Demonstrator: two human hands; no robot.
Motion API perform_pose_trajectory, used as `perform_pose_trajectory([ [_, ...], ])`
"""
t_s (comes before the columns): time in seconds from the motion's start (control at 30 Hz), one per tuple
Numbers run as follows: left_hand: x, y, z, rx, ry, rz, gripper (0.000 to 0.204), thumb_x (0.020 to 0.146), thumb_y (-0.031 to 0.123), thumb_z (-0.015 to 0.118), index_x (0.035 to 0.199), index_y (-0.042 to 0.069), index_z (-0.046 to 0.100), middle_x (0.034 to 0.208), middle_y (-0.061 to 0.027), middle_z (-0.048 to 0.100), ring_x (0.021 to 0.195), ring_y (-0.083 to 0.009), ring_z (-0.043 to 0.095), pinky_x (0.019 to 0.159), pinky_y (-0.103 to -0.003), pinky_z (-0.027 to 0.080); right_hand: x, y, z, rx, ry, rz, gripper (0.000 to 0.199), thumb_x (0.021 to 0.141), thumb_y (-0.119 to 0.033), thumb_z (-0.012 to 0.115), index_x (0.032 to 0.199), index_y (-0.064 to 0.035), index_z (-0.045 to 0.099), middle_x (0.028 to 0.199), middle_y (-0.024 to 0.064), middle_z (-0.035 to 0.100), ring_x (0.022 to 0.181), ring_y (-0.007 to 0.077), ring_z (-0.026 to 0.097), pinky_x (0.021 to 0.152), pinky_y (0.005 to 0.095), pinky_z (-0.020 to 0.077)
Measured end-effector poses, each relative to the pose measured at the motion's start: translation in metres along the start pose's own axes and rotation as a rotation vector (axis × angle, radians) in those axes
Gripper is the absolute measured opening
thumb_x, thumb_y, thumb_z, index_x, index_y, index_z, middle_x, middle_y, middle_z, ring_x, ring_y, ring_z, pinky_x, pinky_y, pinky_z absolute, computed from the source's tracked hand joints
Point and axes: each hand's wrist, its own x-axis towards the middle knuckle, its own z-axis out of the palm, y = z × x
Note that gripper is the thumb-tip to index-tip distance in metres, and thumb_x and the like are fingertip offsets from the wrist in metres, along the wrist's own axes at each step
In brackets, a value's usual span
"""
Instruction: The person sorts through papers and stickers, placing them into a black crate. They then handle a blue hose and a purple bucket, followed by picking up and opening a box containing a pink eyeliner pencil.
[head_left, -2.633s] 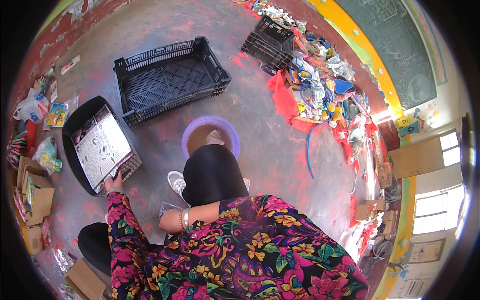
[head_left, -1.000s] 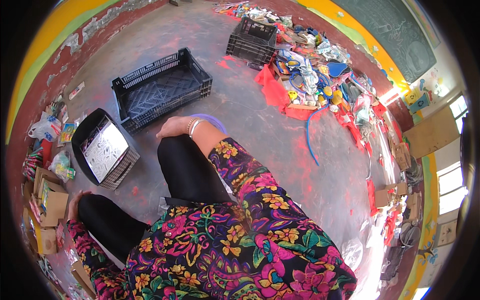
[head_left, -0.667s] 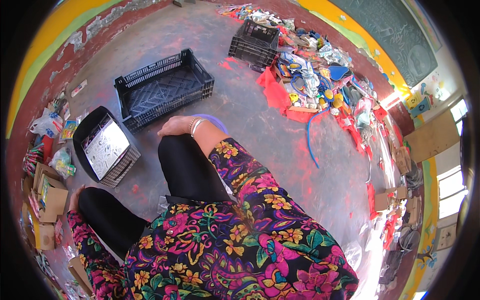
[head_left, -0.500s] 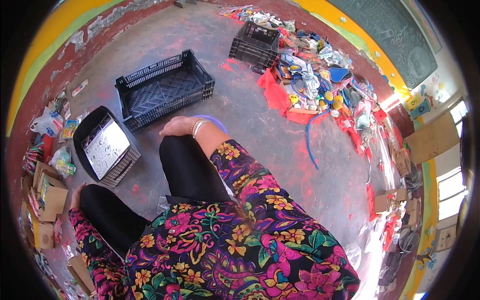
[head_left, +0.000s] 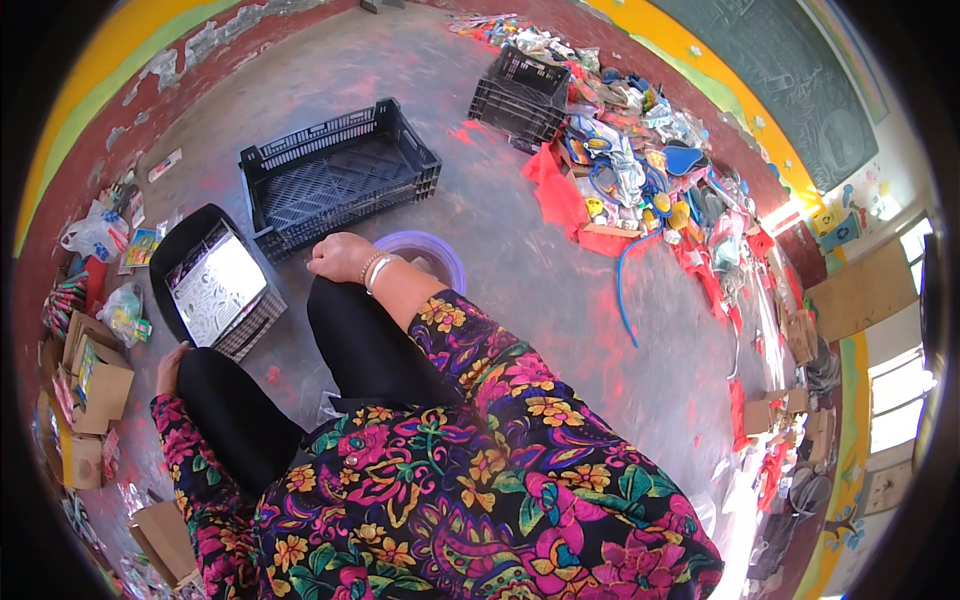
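Observation:
My right hand [head_left: 343,258], with bracelets at the wrist, is at my right knee [head_left: 335,305], its fingers curled in. What the fingers hold, if anything, is hidden. Just beyond that wrist is a round purple tub [head_left: 448,262], partly covered by my forearm. Down beside my left knee [head_left: 215,385] is my left hand [head_left: 172,370], its fingers mostly out of sight. Nearest to it stands a dark woven-look basket [head_left: 262,318] with white patterned sheets [head_left: 217,285] in it.
A low black plastic crate [head_left: 330,170] lies ahead. Another black crate [head_left: 517,100] stands by a heap of mixed items [head_left: 650,150] along the far right wall. A blue hose [head_left: 622,285] trails onto the floor. Cardboard boxes [head_left: 105,385] and plastic bags [head_left: 97,232] line the left.
My right hand and knee have shifted slightly left, showing more of the purple tub. My left hand has risen slightly in the picture beside the knee. The whole view has shifted a little.

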Motion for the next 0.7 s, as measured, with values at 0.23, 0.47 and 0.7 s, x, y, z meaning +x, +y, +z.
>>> perform_pose_trajectory([
  [0.23,0.007,0.044,0.000,-0.407,0.067,-0.467,0.035,0.088,0.030,0.050,0.075,0.000,0.063,0.066,-0.0054,0.061,0.059,-0.0122,0.055,0.059,-0.027,0.044,-0.005,-0.019,-0.016,0.275,0.147,0.425,0.028,0.076,-0.030,0.048,0.076,-0.0073,0.065,0.083,0.0147,0.064,0.083,0.0307,0.060,0.075,0.0412,0.0476],
  [0.47,0.004,0.043,-0.001,-0.558,0.151,-0.536,0.037,0.086,0.034,0.056,0.066,0.002,0.059,0.061,0.0004,0.055,0.053,-0.0072,0.048,0.051,-0.022,0.039,-0.020,-0.054,-0.029,0.060,0.135,0.290,0.029,0.080,-0.033,0.051,0.085,-0.0080,0.063,0.083,0.0146,0.062,0.084,0.0309,0.058,0.075,0.0418,0.0458],
  [0.7,0.009,0.077,-0.007,-0.521,-0.036,-0.491,0.036,0.087,0.033,0.052,0.079,0.000,0.064,0.072,-0.0040,0.062,0.067,-0.0111,0.056,0.063,-0.024,0.044,-0.026,-0.066,-0.035,0.029,-0.088,0.185,0.033,0.081,-0.039,0.051,0.097,-0.0115,0.063,0.098,0.0106,0.060,0.096,0.0284,0.055,0.082,0.0405,0.0422],
])
